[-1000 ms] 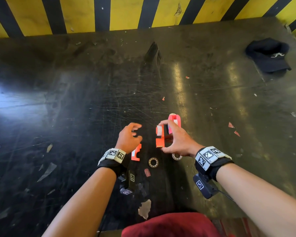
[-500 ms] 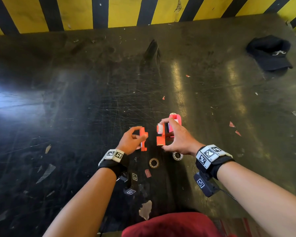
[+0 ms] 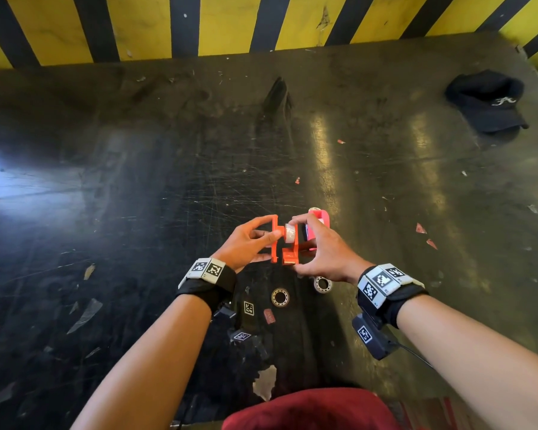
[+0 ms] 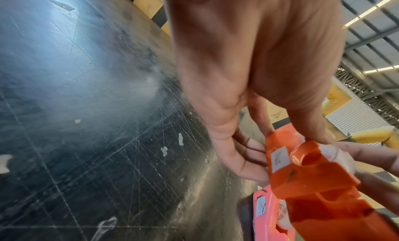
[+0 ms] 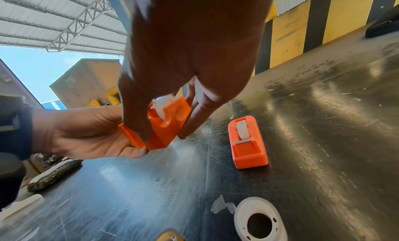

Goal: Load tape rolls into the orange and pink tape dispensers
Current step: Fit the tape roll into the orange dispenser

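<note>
Head view: both hands meet just below centre, above the table (image 3: 137, 212). L hand (image 3: 246, 243) pinches an orange side piece (image 3: 274, 238), thumb and fingers curled round it. R hand (image 3: 323, 252) grasps the orange dispenser (image 3: 289, 246) from the right, a white tape roll (image 3: 290, 233) seated in its top. Side piece and dispenser stand edge to edge, nearly touching; can't tell if joined. Pink dispenser (image 3: 319, 225) sits on the table just behind the R hand, at 1 o'clock from it. Two loose rolls on the table near the wrists: one (image 3: 280, 297) at 6 o'clock from the orange dispenser, another (image 3: 322, 284) at 5. Dark cap (image 3: 486, 102) far off at 2 o'clock.

L wrist view: L hand (image 4: 248, 74) fills the top, fingertips on the orange side piece (image 4: 302, 169) at 4 o'clock; a small white label shows on it. Pink dispenser (image 4: 267, 217) below, at 5 o'clock.

R wrist view: R hand (image 5: 183, 57) comes down from 12, thumb and fingers clamped on the orange dispenser (image 5: 164, 128), tape roll (image 5: 162, 108) poking out on top. L hand (image 5: 86, 132) cups it from 9 o'clock. Second dispenser (image 5: 248, 142) rests on the table at 3 o'clock, looking orange here, roll loaded. White roll (image 5: 259, 222) at 5 o'clock.
</note>
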The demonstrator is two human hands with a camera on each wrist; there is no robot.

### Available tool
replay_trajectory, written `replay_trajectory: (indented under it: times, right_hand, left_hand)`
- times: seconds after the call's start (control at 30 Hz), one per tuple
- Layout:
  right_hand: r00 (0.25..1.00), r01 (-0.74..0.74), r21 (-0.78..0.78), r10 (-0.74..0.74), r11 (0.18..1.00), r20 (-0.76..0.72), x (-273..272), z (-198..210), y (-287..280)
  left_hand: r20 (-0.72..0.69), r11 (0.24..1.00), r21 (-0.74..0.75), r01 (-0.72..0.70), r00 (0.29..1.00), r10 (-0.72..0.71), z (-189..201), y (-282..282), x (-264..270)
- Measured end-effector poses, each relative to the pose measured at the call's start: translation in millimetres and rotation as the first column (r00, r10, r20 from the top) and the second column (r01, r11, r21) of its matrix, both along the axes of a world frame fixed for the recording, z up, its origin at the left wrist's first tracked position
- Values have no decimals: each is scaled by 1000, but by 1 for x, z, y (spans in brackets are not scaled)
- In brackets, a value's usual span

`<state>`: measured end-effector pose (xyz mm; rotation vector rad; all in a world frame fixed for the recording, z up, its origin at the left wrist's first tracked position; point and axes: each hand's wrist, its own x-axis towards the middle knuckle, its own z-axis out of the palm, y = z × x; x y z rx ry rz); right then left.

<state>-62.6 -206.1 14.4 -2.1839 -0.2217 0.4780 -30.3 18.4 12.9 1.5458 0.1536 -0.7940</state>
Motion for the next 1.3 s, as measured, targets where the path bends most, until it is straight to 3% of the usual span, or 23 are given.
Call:
replay_trajectory:
  times: [0.53, 0.8, 0.93, 1.1, 1.3]
  right_hand:
    - [1000, 28, 40, -29, 999, 6, -3, 10, 2]
    - [997, 30, 90, -23, 995, -72, -3, 17, 2]
    - [999, 19, 95, -16, 995, -29, 3, 20, 0]
    - [999, 26, 94, -23, 995, -37, 7, 22, -8]
    - [999, 3, 76, 1, 997, -53, 11, 23, -7]
  left_hand:
    - [42, 1000, -8, 6, 999, -6, 1, -6, -2]
    - [178, 998, -22, -55, 982, 58, -4, -4, -10]
    - [163, 994, -62, -88, 982, 97, -2, -5, -11]
    - [101, 994, -111, -2, 995, 14, 2, -2, -11]
    - [107, 995, -99, -5, 994, 16, 7, -6, -11]
